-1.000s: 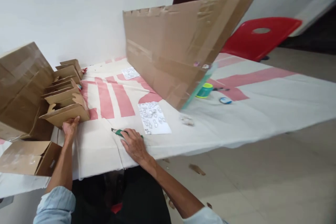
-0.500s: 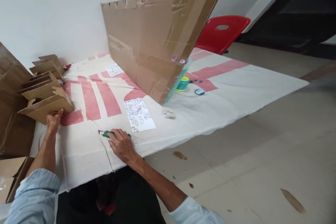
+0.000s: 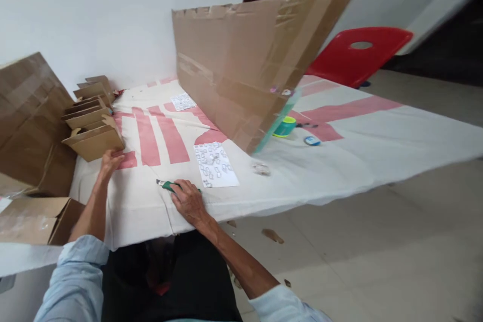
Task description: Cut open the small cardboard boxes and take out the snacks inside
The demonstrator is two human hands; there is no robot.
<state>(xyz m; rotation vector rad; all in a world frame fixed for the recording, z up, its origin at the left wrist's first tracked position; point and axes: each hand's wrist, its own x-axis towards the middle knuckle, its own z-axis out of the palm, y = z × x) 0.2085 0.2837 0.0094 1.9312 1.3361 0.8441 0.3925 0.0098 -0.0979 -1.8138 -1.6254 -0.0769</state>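
Observation:
My right hand (image 3: 188, 201) rests on the cloth-covered table (image 3: 339, 161), fingers curled over a green-handled utility knife (image 3: 165, 184) whose tip points left. My left hand (image 3: 109, 161) lies on the cloth just below the front of a row of small folded cardboard boxes (image 3: 92, 126), fingers bent, holding nothing I can make out. A white sheet with small printed marks (image 3: 216, 165) lies just right of the knife.
A large cardboard panel (image 3: 245, 60) stands tilted across the table's middle. Behind it sit a green tape roll (image 3: 285, 127) and a small blue-white object (image 3: 312, 141). Big cardboard boxes (image 3: 26, 115) and an open box (image 3: 37, 219) are on the left; a red chair (image 3: 358, 53) beyond.
My left hand has come off the front cardboard box and now lies on the cloth below it. The right hand stays on the knife. The camera view swung.

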